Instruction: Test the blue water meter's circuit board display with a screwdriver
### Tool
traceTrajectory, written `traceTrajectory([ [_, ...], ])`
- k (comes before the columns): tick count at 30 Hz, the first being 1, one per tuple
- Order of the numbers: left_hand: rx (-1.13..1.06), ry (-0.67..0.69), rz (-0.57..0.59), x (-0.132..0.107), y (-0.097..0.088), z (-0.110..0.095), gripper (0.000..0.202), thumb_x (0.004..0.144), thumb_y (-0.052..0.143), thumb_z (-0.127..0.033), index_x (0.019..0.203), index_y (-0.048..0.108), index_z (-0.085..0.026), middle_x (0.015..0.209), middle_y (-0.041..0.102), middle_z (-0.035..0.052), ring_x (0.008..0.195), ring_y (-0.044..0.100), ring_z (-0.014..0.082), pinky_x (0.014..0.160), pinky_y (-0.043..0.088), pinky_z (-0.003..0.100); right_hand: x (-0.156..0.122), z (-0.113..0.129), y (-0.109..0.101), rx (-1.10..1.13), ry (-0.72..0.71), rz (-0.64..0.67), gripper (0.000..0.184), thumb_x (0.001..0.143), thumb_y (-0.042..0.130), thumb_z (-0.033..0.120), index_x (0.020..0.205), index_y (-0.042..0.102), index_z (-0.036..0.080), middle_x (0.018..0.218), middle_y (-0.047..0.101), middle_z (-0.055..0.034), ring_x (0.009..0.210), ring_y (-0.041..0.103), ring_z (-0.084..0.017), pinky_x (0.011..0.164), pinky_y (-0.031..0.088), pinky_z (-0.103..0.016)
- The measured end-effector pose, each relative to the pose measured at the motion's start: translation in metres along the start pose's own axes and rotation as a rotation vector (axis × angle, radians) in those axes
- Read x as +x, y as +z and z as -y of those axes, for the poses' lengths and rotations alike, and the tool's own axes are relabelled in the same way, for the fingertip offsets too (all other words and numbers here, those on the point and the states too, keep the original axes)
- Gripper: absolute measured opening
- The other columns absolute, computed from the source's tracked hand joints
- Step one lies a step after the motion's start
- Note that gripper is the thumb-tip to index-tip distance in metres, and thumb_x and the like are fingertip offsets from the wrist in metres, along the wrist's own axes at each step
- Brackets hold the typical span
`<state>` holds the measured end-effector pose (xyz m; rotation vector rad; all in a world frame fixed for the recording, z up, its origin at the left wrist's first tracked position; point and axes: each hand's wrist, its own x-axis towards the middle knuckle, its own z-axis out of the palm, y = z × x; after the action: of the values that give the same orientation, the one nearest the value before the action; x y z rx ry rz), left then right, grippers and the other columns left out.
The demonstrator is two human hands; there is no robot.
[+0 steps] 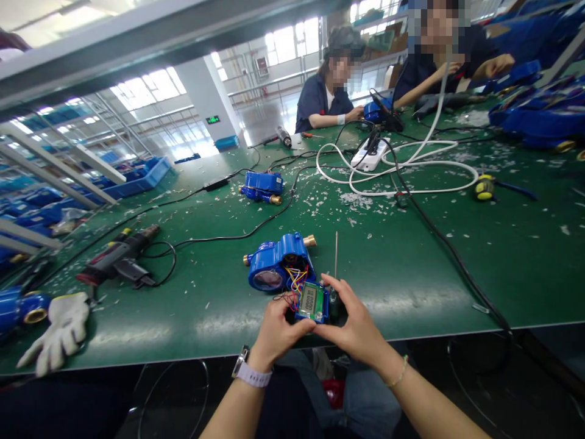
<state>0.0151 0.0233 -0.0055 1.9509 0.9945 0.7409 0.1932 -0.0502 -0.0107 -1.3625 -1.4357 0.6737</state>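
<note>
Between my two hands is a small display module [311, 302], a green circuit board with a grey LCD in a blue frame. My left hand [280, 329] grips its left side, and my right hand [354, 323] holds the right side, thumbs meeting at the near edge. Thin coloured wires [297, 277] run from the module into the opened blue water meter [278, 262], which lies on the table just beyond, brass fittings at its ends. A screwdriver [336, 262] lies beside my right hand, its shaft pointing away and its dark handle partly hidden by the fingers.
On the green table [219, 274] a heat gun [123, 256] and a white glove [59, 329] lie left. Another blue meter [262, 186] sits farther back. A power strip [369, 153], looping cables and plastic scraps spread right. Two co-workers [326, 91] work across the table.
</note>
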Motion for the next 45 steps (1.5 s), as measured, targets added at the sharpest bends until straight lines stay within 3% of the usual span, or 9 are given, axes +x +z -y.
traceTrajectory([
  [9, 0.042, 0.079, 0.035, 0.0003, 0.0007, -0.0005, 0.036, 0.086, 0.056, -0.047, 0.096, 0.069, -0.015, 0.093, 0.072, 0.0091, 0.084, 0.064, 0.0226, 0.079, 0.049, 0.031, -0.0007, -0.0034, 0.0005, -0.002, 0.003, -0.007, 0.069, 0.078, 0.073, 0.03, 0.139, 0.041, 0.026, 0.133, 0.05, -0.0074, 0.126, 0.042, -0.03, 0.108, 0.034, -0.048],
  [17, 0.056, 0.1, 0.026, -0.0008, -0.0016, 0.0027, 0.055, 0.095, 0.033, -0.055, 0.083, 0.068, -0.015, 0.079, 0.068, 0.0098, 0.076, 0.06, 0.0221, 0.07, 0.044, 0.032, 0.0028, 0.0031, -0.0029, 0.069, 0.031, -0.025, 0.066, 0.077, 0.07, 0.03, 0.137, 0.044, 0.025, 0.125, 0.052, -0.0074, 0.117, 0.049, -0.027, 0.101, 0.042, -0.042],
  [20, 0.046, 0.105, 0.024, -0.0016, -0.0024, 0.0004, 0.058, 0.097, 0.025, -0.054, 0.089, 0.068, -0.016, 0.086, 0.07, 0.0106, 0.082, 0.062, 0.0228, 0.075, 0.045, 0.033, 0.0035, 0.0036, -0.0034, 0.077, 0.042, -0.027, 0.065, 0.077, 0.069, 0.032, 0.136, 0.044, 0.025, 0.125, 0.052, -0.0076, 0.117, 0.05, -0.028, 0.1, 0.042, -0.042],
  [26, 0.029, 0.108, 0.055, -0.0006, -0.003, -0.004, 0.044, 0.092, 0.044, -0.05, 0.103, 0.068, -0.015, 0.099, 0.071, 0.0115, 0.088, 0.064, 0.0248, 0.079, 0.046, 0.033, 0.0023, 0.0018, -0.002, 0.06, 0.042, -0.026, 0.067, 0.077, 0.069, 0.032, 0.138, 0.043, 0.023, 0.126, 0.052, -0.0084, 0.118, 0.049, -0.028, 0.103, 0.041, -0.043],
  [33, -0.025, 0.087, 0.074, -0.0006, -0.0018, -0.0037, 0.03, 0.089, 0.049, -0.036, 0.1, 0.067, -0.015, 0.102, 0.071, 0.0106, 0.092, 0.064, 0.0239, 0.083, 0.046, 0.033, -0.0026, -0.005, 0.0005, -0.059, -0.031, -0.064, 0.068, 0.081, 0.07, 0.032, 0.141, 0.039, 0.025, 0.135, 0.049, -0.0084, 0.129, 0.039, -0.03, 0.112, 0.031, -0.05],
  [39, 0.032, 0.06, 0.054, -0.0019, 0.0016, -0.003, 0.027, 0.08, 0.059, -0.032, 0.1, 0.065, -0.016, 0.102, 0.07, 0.0102, 0.094, 0.063, 0.0252, 0.085, 0.047, 0.035, -0.0041, -0.0056, 0.0026, -0.092, -0.085, -0.087, 0.064, 0.085, 0.067, 0.034, 0.141, 0.037, 0.025, 0.137, 0.046, -0.0091, 0.131, 0.039, -0.031, 0.108, 0.039, -0.048],
  [45, 0.125, 0.134, 0.019, -0.0038, 0.0008, -0.0046, 0.025, 0.082, 0.058, -0.033, 0.1, 0.063, -0.016, 0.105, 0.068, 0.0122, 0.1, 0.061, 0.0265, 0.088, 0.046, 0.038, -0.0028, -0.0046, 0.0031, -0.095, -0.118, -0.102, 0.063, 0.089, 0.067, 0.037, 0.142, 0.035, 0.028, 0.136, 0.047, -0.0077, 0.128, 0.042, -0.028, 0.107, 0.04, -0.045],
])
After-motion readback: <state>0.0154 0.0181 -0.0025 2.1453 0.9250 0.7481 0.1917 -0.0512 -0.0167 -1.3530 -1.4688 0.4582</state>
